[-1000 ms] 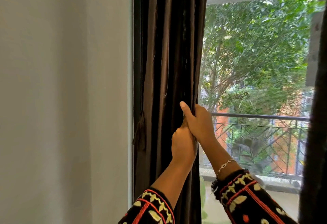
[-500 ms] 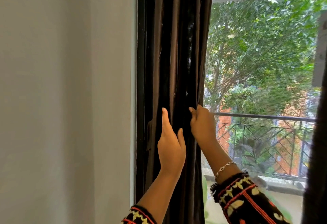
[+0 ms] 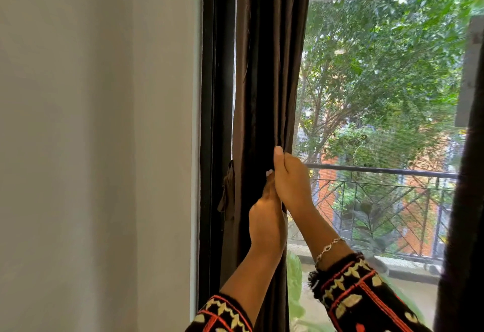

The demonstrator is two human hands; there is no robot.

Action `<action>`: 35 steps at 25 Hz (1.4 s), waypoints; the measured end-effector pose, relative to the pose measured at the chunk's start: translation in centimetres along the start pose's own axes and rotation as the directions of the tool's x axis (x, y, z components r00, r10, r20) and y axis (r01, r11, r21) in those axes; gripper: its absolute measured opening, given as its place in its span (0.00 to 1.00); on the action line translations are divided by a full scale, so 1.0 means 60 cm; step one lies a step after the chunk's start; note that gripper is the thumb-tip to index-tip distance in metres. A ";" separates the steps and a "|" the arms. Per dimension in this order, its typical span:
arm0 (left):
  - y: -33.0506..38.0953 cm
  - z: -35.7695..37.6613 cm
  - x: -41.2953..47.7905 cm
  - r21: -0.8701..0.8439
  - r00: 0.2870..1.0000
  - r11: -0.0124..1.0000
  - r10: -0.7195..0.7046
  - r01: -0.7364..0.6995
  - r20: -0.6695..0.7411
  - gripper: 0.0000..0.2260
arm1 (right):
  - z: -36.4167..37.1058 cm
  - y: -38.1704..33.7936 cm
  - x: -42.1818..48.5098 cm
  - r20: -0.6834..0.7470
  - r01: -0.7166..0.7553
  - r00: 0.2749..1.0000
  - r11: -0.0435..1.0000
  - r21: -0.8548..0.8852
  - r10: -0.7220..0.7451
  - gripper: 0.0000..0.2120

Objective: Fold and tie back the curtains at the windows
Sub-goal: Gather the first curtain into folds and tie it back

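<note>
Whereas 0.5 s ago L hand (image 3: 267, 224) lay flat on pleats, apart from R hand (image 3: 290, 182): now together, touching, both clamped on curtain (image 3: 269, 69) edge. Curtain bunched beside frame (image 3: 209, 95). Prob. another fold gathered; tie-back (image 3: 227, 192) hanging loose, not yet used.

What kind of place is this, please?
Probably a room in a home or flat: a dark curtain hangs at a window beside a plain wall, and outside there is a balcony railing with trees behind it.
</note>
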State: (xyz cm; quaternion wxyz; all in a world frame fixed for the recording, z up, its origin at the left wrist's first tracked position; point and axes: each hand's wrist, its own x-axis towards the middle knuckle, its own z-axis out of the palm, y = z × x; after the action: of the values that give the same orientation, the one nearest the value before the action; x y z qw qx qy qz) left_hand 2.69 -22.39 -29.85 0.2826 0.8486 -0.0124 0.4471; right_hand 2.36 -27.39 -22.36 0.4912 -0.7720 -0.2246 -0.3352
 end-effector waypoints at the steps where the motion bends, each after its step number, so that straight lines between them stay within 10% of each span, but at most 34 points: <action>1: 0.000 -0.002 0.001 0.017 1.000 1.000 -0.005 0.005 0.010 0.14 | -0.001 -0.002 0.000 0.025 0.011 1.000 0.998 -0.054 -0.010 0.21; 4: 0.004 -0.014 -0.005 -0.052 1.000 0.999 0.014 -0.014 -0.004 0.15 | -0.002 -0.002 0.006 0.059 -0.026 0.997 0.973 -0.228 0.040 0.20; 8: -0.017 -0.025 -0.047 0.191 0.864 0.921 0.386 -0.340 -0.322 0.21 | 0.000 0.001 0.006 0.020 -0.021 0.999 0.976 -0.215 0.026 0.20; 11: -0.029 -0.050 -0.044 0.024 0.860 0.984 0.167 -0.177 -0.483 0.26 | 0.002 0.004 0.003 0.009 0.002 1.000 0.977 -0.212 0.000 0.20; 14: -0.035 -0.069 -0.022 -0.228 0.928 0.974 -0.098 0.015 -0.360 0.28 | 0.002 -0.001 0.001 0.008 -0.002 1.000 0.979 -0.205 0.003 0.20; 27: -0.017 -0.043 -0.021 -0.146 0.998 0.989 0.025 -0.015 0.065 0.30 | 0.033 0.004 -0.014 0.094 -0.096 0.991 0.994 0.048 0.091 0.18; 31: -0.034 -0.028 -0.062 -0.040 0.921 0.975 0.191 -0.218 -0.339 0.21 | 0.033 0.013 -0.004 0.085 -0.094 0.991 0.992 -0.079 0.101 0.15; 35: -0.104 -0.025 -0.072 -0.349 0.904 0.936 -0.181 0.038 -0.387 0.15 | 0.032 0.022 -0.005 0.073 -0.074 0.994 0.985 -0.154 0.086 0.16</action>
State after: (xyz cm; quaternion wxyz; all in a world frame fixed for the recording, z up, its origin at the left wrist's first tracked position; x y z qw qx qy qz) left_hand 0.69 -17.41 -35.41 0.4431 0.6739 0.0206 0.5908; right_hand 3.59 -26.17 -23.96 0.4352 -0.8281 -0.1866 -0.3002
